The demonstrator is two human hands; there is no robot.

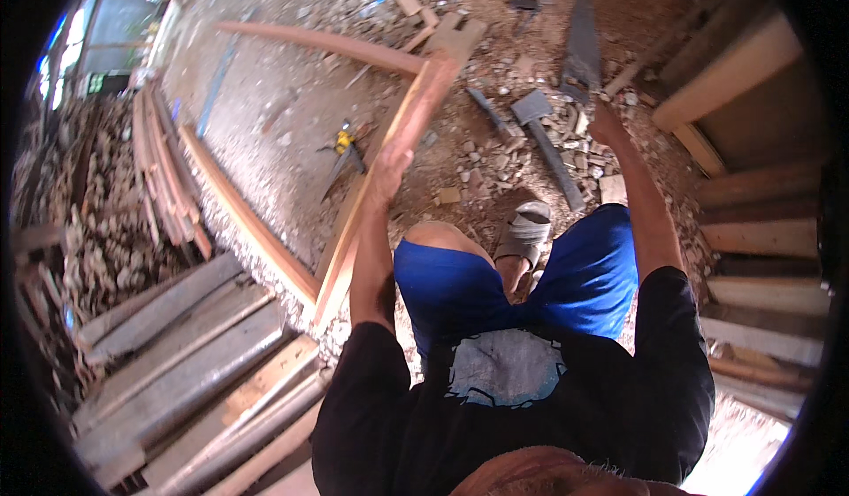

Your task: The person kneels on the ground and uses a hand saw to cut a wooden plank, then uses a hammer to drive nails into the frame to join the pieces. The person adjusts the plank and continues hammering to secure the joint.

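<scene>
My left hand [389,171] is closed around the edge of a long wooden beam [352,247], which leans from the lower left up toward the middle. Another timber piece [323,43] meets this beam near its far end, forming a corner of a frame. On the right, my right hand [605,125] is closed at the near, wide end of a handsaw [581,49]; its handle is mostly hidden by the fingers. Between the hands, on the chip-strewn ground, lie a square-headed mallet [550,151] and a narrow, dark chisel-like tool [489,110].
A yellow-and-black tool [345,144] lies left of the beam. Stacked boards [190,354] fill the lower left, with long strips [159,160] beyond. Timber pieces [761,240] line the right side. My sandalled foot [523,235] is between the mallet and my knees.
</scene>
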